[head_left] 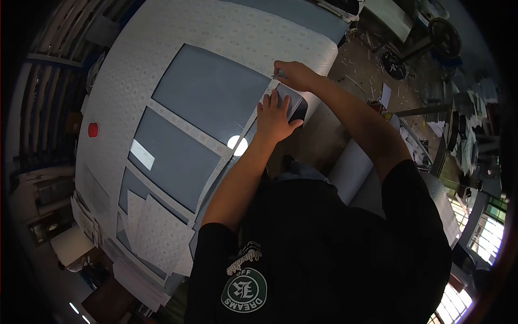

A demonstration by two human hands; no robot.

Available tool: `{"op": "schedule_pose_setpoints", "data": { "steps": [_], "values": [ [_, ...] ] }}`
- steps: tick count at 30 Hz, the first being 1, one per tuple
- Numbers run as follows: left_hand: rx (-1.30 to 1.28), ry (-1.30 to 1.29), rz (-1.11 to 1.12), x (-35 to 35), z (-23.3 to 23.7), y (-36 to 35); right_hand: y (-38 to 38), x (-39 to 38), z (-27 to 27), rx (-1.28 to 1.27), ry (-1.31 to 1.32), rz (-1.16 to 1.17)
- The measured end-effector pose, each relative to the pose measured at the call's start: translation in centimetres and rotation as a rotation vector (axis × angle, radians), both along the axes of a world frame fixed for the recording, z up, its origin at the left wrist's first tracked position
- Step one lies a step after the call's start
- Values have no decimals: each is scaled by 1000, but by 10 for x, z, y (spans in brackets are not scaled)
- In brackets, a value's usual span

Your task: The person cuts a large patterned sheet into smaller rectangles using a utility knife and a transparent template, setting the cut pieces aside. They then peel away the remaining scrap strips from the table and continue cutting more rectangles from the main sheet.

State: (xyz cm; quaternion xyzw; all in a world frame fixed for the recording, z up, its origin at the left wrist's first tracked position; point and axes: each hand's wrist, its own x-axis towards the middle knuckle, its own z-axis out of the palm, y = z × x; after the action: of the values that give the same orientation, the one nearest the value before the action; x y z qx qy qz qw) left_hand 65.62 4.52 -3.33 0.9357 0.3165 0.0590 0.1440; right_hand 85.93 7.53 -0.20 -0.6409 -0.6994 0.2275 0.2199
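Observation:
A large white patterned sheet (pixel 162 48) covers a grey work table (pixel 210 92), with big rectangular windows cut out of it. My left hand (pixel 275 116) presses flat on the sheet's near edge, fingers spread, beside a small cut-out corner. My right hand (pixel 294 74) is closed around a small tool, likely a knife, whose tip (pixel 277 76) touches the sheet just above my left hand. The tool is mostly hidden by my fingers.
A red round object (pixel 93 129) lies at the sheet's left side. Cut-out patterned pieces (pixel 154 232) are stacked at the lower left. A bright light reflection (pixel 237 144) shows on the grey surface. Scraps litter the floor (pixel 372 59) at the right, near machinery and cluttered shelves.

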Motion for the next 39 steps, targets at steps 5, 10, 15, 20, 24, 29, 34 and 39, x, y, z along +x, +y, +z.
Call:
{"op": "schedule_pose_setpoints", "data": {
  "steps": [5,10,15,20,24,29,34,39],
  "values": [
    [-51,-57,23,-9,-8,1,3,-2,-8,38,-31,-33],
    [-78,-107,69,-39,0,-13,2,2,-13,86,-32,2],
    [-80,-313,60,-89,36,-53,-17,9,-13,136,146,-80],
    [-122,-431,313,-203,55,-123,-68,18,-63,233,777,-351],
    [13,-364,748,-285,60,-176,-98,3,-85,293,876,-410],
    [187,-361,1223,-379,59,-217,-85,-72,-61,293,951,-354],
    [-137,-1024,1874,-466,34,-236,-67,-164,-37,78,957,-110],
    [-497,-1880,2005,-534,22,-256,-58,-294,-12,-251,914,165]
  ]
}}
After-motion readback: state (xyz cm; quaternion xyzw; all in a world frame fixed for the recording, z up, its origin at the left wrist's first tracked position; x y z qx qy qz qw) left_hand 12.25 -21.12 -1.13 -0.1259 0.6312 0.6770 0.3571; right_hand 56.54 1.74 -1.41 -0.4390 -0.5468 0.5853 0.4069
